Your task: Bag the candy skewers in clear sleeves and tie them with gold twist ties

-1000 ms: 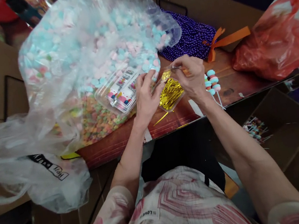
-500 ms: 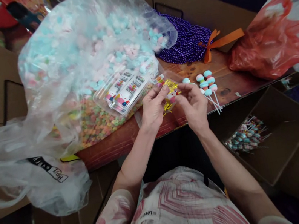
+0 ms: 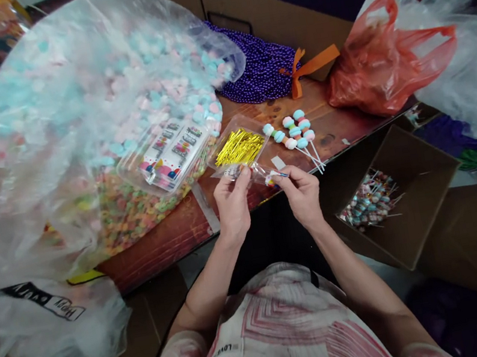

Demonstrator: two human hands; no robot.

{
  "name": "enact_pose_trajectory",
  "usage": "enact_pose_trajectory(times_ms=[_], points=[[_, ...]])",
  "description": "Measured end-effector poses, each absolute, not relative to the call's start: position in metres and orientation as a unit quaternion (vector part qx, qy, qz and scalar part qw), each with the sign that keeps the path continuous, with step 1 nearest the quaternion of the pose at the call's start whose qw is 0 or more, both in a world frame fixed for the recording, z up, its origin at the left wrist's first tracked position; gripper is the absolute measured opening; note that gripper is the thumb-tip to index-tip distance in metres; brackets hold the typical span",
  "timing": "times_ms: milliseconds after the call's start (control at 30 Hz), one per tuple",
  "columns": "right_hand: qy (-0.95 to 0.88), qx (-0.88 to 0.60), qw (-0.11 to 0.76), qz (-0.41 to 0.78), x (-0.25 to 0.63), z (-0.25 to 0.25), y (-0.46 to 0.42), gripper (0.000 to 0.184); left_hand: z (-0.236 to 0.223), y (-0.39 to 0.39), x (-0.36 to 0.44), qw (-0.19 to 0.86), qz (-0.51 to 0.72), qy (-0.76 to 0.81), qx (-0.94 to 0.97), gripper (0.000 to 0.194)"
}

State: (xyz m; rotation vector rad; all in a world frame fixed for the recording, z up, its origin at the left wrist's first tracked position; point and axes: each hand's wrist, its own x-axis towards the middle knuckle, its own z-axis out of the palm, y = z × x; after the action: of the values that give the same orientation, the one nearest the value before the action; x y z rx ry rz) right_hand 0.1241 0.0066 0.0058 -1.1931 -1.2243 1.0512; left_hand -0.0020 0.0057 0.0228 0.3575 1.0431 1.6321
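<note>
Clear wrapper [image 3: 258,171] spans both hands, left hand [image 3: 232,205] pinching its left end, right hand [image 3: 303,194] its right; gold ties [image 3: 239,147] lie just beyond, candy sticks [image 3: 299,130] far right.

Purple bead strands [image 3: 254,66] with an orange ribbon [image 3: 313,62] are lying on the desk [image 3: 318,105]. A red plastic bag [image 3: 378,67] is resting just beside the ribbon.

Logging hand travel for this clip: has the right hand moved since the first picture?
Yes. Judged against the purple beads, the right hand has moved away from them, toward the near edge of the table.
</note>
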Motion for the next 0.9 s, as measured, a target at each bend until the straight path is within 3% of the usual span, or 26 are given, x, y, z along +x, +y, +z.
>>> enact_pose_trajectory(times_ms=[233,400,467,567,700,800,900], points=[[-0.464,-0.518,0.556,0.456,0.126,-0.006,0.007,0.052,0.015,0.002,0.002,0.53,0.699,0.455,0.157,0.031],[-0.543,-0.522,0.494,0.434,0.136,0.004,0.011,0.055,0.022,0.006,0.0,0.551,0.688,0.453,0.132,0.029],[-0.577,-0.547,0.475,0.377,0.145,0.003,0.018,0.053,0.023,0.011,-0.003,0.534,0.694,0.467,0.124,0.028],[-0.627,-0.619,0.429,0.199,0.163,-0.007,0.038,0.038,0.021,0.019,-0.009,0.525,0.702,0.471,0.1,0.03],[-0.672,-0.684,0.283,0.008,0.184,-0.026,0.064,0.009,0.016,0.028,-0.019,0.557,0.693,0.452,0.072,0.034],[-0.695,-0.681,0.23,-0.027,0.187,-0.035,0.074,0.012,0.015,0.032,-0.023,0.572,0.686,0.447,0.047,0.034],[-0.693,-0.678,0.245,-0.027,0.186,-0.04,0.076,0.018,0.014,0.035,-0.025,0.565,0.681,0.464,0.038,0.032]])
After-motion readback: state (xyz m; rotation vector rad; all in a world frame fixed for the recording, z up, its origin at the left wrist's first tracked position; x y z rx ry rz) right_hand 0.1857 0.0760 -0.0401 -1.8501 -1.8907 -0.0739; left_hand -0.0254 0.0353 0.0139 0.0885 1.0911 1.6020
